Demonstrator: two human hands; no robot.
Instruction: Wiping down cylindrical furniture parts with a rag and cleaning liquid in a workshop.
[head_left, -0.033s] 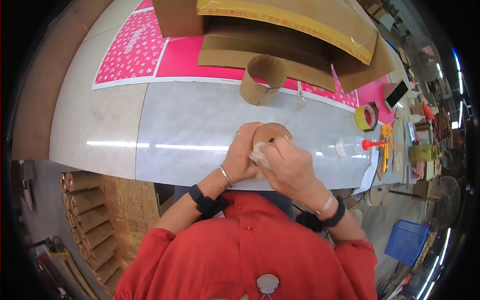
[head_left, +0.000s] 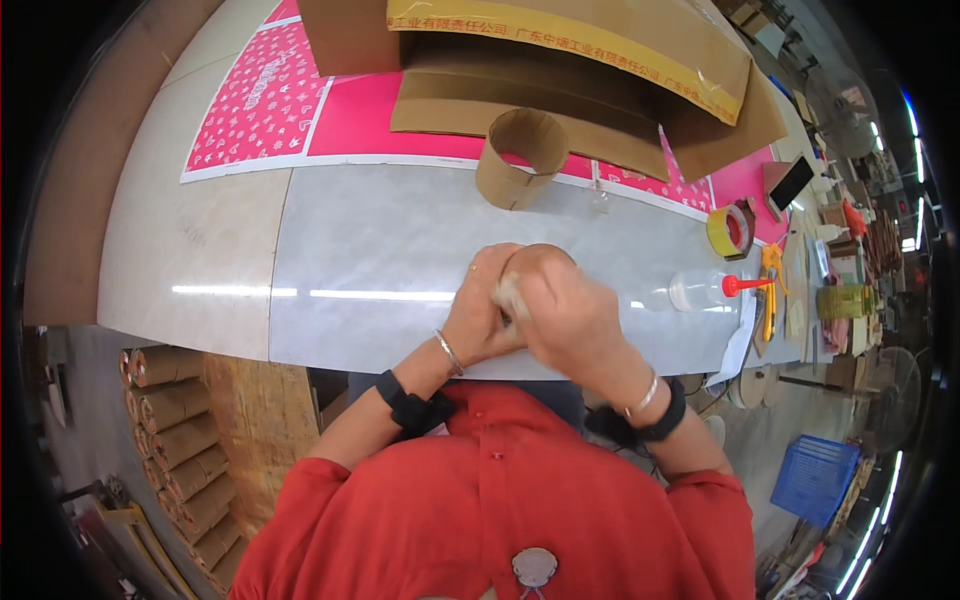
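Near the table's front edge, my left hand [head_left: 478, 312] is closed round a brown round piece [head_left: 541, 259], perhaps the end of a cardboard tube. Most of its body is hidden by my hands. A crumpled off-white cloth [head_left: 508, 298] is pinched in my right hand [head_left: 578, 325], pressed against the piece from the near side. Some blur covers the right fingers. Beyond both hands, an open brown cardboard tube [head_left: 522, 160] stands upright on the grey tabletop [head_left: 380, 240].
A large open carton [head_left: 560, 60] lies on pink printed sheets [head_left: 260, 100] at the back. To the right are a yellow tape roll [head_left: 728, 232], a clear bottle with a red nozzle [head_left: 697, 293] and an orange-yellow cutter [head_left: 770, 290]. Rolled brown tubes [head_left: 180, 435] are stacked lower left.
My right hand has turned and shifted over the round piece, and the cloth has moved slightly up and left with it. My left hand keeps its hold, nearly still.
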